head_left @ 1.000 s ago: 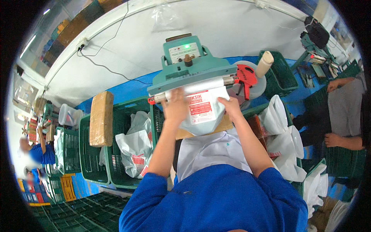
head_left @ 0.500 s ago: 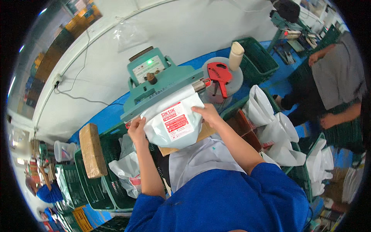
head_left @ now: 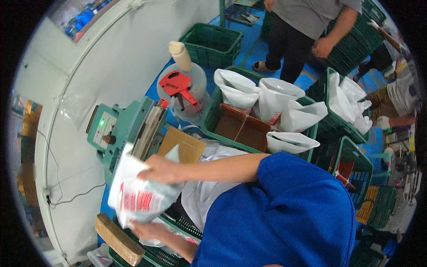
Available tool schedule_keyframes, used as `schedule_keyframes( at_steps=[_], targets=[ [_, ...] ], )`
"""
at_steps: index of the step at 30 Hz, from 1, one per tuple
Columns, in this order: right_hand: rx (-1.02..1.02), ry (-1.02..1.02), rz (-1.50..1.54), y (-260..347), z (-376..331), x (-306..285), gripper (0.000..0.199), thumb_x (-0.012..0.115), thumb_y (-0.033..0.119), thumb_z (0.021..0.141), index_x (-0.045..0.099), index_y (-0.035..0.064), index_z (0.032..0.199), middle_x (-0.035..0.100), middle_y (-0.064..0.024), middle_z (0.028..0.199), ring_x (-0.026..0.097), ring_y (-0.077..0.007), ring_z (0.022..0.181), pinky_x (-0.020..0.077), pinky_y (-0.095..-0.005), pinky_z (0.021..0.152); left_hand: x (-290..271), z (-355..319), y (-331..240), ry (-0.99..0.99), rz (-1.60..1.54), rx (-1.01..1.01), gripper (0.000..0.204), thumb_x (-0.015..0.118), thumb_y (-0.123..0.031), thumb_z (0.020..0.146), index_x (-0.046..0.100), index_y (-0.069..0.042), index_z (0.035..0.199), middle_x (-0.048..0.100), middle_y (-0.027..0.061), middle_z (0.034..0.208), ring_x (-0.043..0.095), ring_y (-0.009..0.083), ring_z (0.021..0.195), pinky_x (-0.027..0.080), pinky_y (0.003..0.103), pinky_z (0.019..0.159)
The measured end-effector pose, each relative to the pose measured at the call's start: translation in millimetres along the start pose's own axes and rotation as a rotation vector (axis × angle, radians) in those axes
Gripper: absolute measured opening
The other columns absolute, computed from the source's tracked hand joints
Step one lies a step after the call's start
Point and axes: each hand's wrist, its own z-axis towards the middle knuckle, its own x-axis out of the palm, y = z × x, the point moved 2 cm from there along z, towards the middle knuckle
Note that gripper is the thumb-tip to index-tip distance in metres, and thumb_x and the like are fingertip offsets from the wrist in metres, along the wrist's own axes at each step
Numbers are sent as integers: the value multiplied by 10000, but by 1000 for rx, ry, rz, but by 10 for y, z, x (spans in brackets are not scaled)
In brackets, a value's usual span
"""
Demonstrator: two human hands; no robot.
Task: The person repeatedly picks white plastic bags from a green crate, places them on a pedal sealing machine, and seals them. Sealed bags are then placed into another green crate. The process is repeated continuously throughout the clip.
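A white plastic pouch (head_left: 140, 196) with red print is held between my two hands, blurred by motion. The fingers of my right hand (head_left: 163, 170) grip its upper side, and my left hand (head_left: 149, 232) grasps its lower edge. Beside the pouch stands a green bag sealer (head_left: 126, 133) with a lit green lamp; the pouch looks apart from its jaw, though one corner overlaps it in view. A brown cardboard piece (head_left: 182, 144) lies in front of the sealer, near my right wrist.
A red label gun (head_left: 178, 86) and a cream bottle (head_left: 180, 57) rest on a round translucent tub (head_left: 200, 84). The green crate (head_left: 207, 122) to the right holds several open white pouches (head_left: 278, 95). A taped brown block (head_left: 119, 240) lies lower left. Another person (head_left: 307, 26) stands beyond the crates.
My view has swung to the right. Both hands have drawn the pouch away from the sealer's jaw, and it now hangs tilted to the left of my body.
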Motion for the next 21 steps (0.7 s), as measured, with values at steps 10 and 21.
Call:
schedule_keyframes(
  at_steps=[10, 21],
  targets=[
    [-268, 597, -268, 297, -315, 225, 284, 577, 326, 863, 617, 44, 854, 621, -114, 703, 604, -233, 652, 460, -385, 612, -930, 1141, -280, -36, 607, 36, 469, 523, -350, 894, 580, 79, 1073, 592, 223, 1084, 578, 309, 974, 464, 417, 840],
    [315, -342, -787, 691, -2191, -2881, 165, 578, 206, 832, 633, 53, 863, 667, -96, 796, 638, -250, 777, 490, -369, 709, 1565, -602, -591, 1133, 218, 716, 105, 619, -22, 769, 686, 0, 847, 643, 132, 1010, 590, 237, 964, 463, 325, 828]
  ],
)
